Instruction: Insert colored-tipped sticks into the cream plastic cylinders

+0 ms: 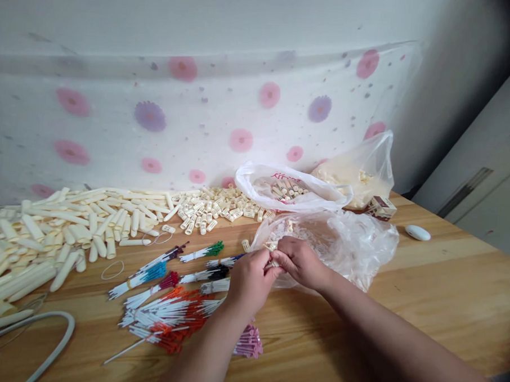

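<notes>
My left hand [252, 275] and my right hand [300, 261] meet at the near left edge of an open clear plastic bag [362, 246] that holds many small pale pieces. The fingers of both hands are closed and pressed together around a small cream-coloured piece [272, 264], mostly hidden by them. Left of my left hand lie bundles of white sticks with coloured ends: orange [182, 309], blue [143, 277], green [204, 251] and pink [248, 341], among others.
Cream tubes [76, 222] are heaped at the left, with short slotted pieces [207, 208] behind. A white bag [255, 185], another clear bag [352, 173], a small box [381, 208] and a white oval object [417, 232] stand at the back right. A white cable [65, 337] curves at front left.
</notes>
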A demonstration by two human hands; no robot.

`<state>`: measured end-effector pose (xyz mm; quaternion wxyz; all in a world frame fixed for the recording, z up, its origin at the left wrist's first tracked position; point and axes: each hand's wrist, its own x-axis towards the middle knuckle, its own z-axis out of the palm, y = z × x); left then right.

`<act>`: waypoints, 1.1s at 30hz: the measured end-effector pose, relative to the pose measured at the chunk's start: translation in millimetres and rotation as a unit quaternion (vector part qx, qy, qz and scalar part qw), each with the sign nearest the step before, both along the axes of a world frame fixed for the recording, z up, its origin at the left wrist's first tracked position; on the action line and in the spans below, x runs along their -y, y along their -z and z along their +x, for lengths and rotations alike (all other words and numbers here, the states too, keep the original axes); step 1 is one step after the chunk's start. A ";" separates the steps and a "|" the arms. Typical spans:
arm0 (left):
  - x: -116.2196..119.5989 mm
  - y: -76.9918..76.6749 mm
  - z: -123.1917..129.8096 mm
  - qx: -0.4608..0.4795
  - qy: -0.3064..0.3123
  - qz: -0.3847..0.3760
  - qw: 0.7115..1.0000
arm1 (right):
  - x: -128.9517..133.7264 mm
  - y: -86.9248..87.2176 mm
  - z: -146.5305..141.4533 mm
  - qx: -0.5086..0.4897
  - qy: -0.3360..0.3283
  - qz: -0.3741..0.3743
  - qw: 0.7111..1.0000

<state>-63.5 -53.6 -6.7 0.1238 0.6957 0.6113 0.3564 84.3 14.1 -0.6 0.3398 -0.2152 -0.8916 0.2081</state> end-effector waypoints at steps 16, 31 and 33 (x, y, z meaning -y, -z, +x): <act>-8.1 -8.9 -15.3 0.021 -0.015 -0.074 0.997 | 7.0 13.9 -11.9 -0.033 0.008 -0.126 0.991; -5.5 -8.0 -12.7 0.000 -0.011 -0.040 0.999 | 5.6 16.4 -9.1 0.018 0.021 -0.044 0.999; -5.1 -8.4 -11.9 -0.008 -0.011 -0.037 0.999 | 5.9 16.8 -9.3 0.033 0.034 -0.061 0.997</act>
